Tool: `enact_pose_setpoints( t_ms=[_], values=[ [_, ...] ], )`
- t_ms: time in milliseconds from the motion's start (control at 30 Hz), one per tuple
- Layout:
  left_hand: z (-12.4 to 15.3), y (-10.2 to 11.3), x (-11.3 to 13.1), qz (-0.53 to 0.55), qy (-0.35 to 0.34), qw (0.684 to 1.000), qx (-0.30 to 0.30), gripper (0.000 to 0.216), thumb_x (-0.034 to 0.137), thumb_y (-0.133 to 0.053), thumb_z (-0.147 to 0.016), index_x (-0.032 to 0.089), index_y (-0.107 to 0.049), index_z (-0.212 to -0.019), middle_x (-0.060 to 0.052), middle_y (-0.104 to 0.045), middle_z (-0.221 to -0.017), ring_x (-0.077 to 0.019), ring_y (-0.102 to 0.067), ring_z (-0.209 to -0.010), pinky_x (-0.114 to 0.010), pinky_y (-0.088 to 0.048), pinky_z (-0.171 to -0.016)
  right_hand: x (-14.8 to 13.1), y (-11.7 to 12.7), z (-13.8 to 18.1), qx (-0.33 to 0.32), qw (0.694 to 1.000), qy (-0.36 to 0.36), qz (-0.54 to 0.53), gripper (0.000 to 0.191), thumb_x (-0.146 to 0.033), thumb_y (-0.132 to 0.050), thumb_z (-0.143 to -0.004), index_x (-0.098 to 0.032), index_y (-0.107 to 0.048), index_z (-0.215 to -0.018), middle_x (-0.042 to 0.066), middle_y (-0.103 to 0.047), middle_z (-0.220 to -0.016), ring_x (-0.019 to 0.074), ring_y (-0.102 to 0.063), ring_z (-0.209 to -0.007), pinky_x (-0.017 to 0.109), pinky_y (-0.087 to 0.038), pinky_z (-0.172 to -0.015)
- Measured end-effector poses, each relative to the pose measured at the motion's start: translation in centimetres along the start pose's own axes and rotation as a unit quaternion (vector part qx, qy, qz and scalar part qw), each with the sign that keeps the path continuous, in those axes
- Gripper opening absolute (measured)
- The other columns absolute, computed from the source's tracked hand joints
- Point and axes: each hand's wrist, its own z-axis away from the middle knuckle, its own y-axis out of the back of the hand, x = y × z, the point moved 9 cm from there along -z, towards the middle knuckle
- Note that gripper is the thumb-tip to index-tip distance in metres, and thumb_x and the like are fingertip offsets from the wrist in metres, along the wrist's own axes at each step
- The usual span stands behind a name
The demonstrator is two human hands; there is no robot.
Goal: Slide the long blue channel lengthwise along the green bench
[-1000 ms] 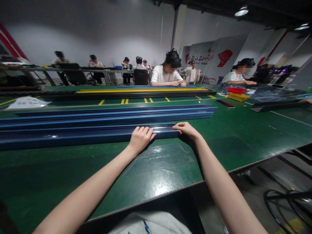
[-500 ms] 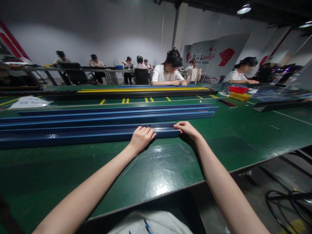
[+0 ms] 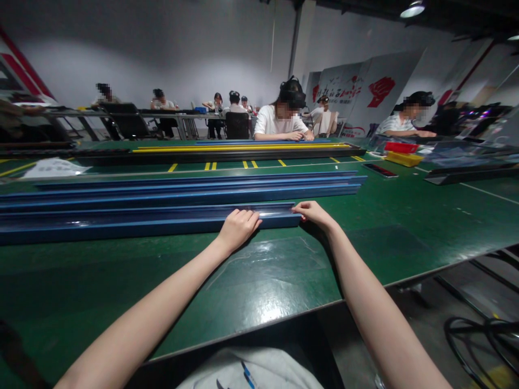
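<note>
A long blue channel strip (image 3: 162, 220) lies across the green table in front of me, its left end beyond the view. My left hand (image 3: 240, 227) is closed over the strip's near wall, a little short of the right end, fingers curled into the channel. At that right end my right hand (image 3: 314, 213) pinches with thumb and fingers against the strip's edge. Whether a small piece is between those fingertips is hidden. Behind this strip lie more blue channel strips (image 3: 203, 193), side by side and apart from my hands.
Farther back are yellow strips (image 3: 243, 148) on a dark strip, a paper sheet (image 3: 54, 168), a phone (image 3: 380, 170), a yellow tray (image 3: 403, 158) and a red tray (image 3: 400, 147). A person (image 3: 281, 121) works opposite. The table's front edge (image 3: 243, 326) runs close to me.
The view has shifted slightly. Both hands keep nearly the same places on the blue channel strip, and nothing else has visibly moved on the table.
</note>
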Motion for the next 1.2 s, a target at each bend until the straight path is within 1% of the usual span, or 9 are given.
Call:
enact_pose_setpoints(
  t_ms=[100,400,800,1067,1200],
  values=[
    [0.0,0.0,0.0,0.0,-0.001,1.0,0.002,0.025,0.028,-0.037,-0.091,0.015,-0.057,-0.081,-0.003,-0.06,-0.069,-0.0154,-0.054,-0.064,-0.029,-0.031,-0.06,0.1,0.0,0.0,-0.003,1.0,0.002,0.002,0.026,-0.042,-0.061,-0.061,-0.016,-0.057,-0.059,-0.005,-0.045,-0.041,0.0077,-0.041,-0.042,0.022,-0.034,-0.047],
    [0.0,-0.5,0.0,-0.003,-0.001,1.0,-0.019,0.024,0.028,-0.037,-0.091,0.016,-0.057,-0.084,-0.004,-0.06,-0.069,-0.0154,-0.054,-0.065,-0.029,-0.031,-0.06,0.6,-0.2,-0.4,-0.013,1.0,0.002,0.011,0.031,-0.048,-0.061,-0.059,-0.018,-0.052,-0.055,-0.006,-0.042,-0.041,0.0074,-0.039,-0.042,0.022,-0.031,-0.046],
    [0.1,-0.7,0.0,0.005,-0.003,1.0,-0.016,0.025,0.028,-0.037,-0.091,0.015,-0.057,-0.085,-0.004,-0.061,-0.072,-0.0158,-0.054,-0.066,-0.029,-0.031,-0.06,0.6,-0.3,-0.5,-0.01,1.0,0.004,0.026,0.026,-0.042,-0.059,-0.061,-0.017,-0.054,-0.056,-0.006,-0.042,-0.04,0.0075,-0.039,-0.041,0.023,-0.029,-0.046],
    [0.1,-0.8,-0.1,0.006,-0.003,1.0,-0.01,0.024,0.028,-0.038,-0.091,0.015,-0.057,-0.086,-0.003,-0.061,-0.072,-0.0155,-0.054,-0.066,-0.028,-0.031,-0.06,0.3,-0.1,-0.2,0.001,0.998,0.003,0.055,0.027,-0.043,-0.056,-0.064,-0.017,-0.053,-0.054,-0.005,-0.042,-0.04,0.0079,-0.04,-0.042,0.023,-0.03,-0.049],
    [0.1,-1.1,-0.2,0.013,0.0,1.0,-0.019,0.022,0.028,-0.04,-0.091,0.015,-0.057,-0.087,-0.003,-0.062,-0.074,-0.0153,-0.054,-0.067,-0.028,-0.031,-0.06,0.1,-0.2,-0.1,-0.003,0.997,0.0,0.075,0.029,-0.043,-0.055,-0.065,-0.018,-0.05,-0.054,-0.006,-0.041,-0.04,0.0078,-0.04,-0.043,0.023,-0.03,-0.049]
  ],
)
